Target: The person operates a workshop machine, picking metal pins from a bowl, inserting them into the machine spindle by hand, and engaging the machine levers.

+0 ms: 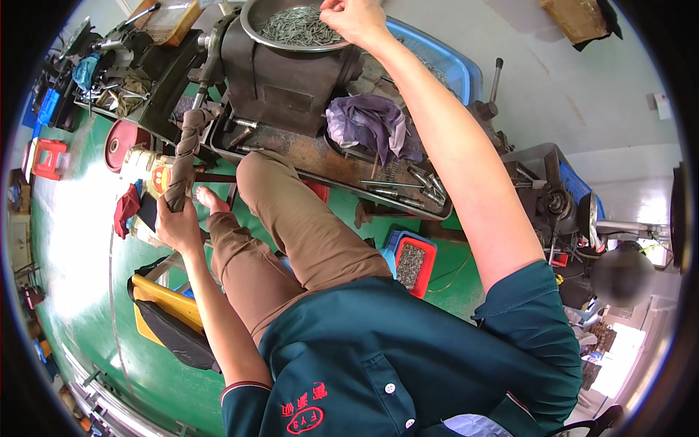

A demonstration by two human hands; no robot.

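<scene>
My left hand (180, 226) is closed round the lower end of a long lever handle (183, 164) wrapped in brown strip. The lever runs up to the left side of a dark metal machine (280, 84). On top of the machine sits a round steel bowl (309, 49) holding many thin metal pins (298, 28). Over the bowl's right edge is my right hand (358, 20), its fingers pinched together. Whatever lies between those fingertips is too small or hidden to name. A crumpled purple cloth (368, 122) lies below the bowl, on the machine's bed.
A blue plastic basket (466, 73) stands behind my right forearm. Metal rods and tool bits (429, 186) lie on the machine's tray. Under it is a red bin (426, 269) of small metal parts. At left stand a yellow-framed seat (182, 306) and a red stool (49, 156).
</scene>
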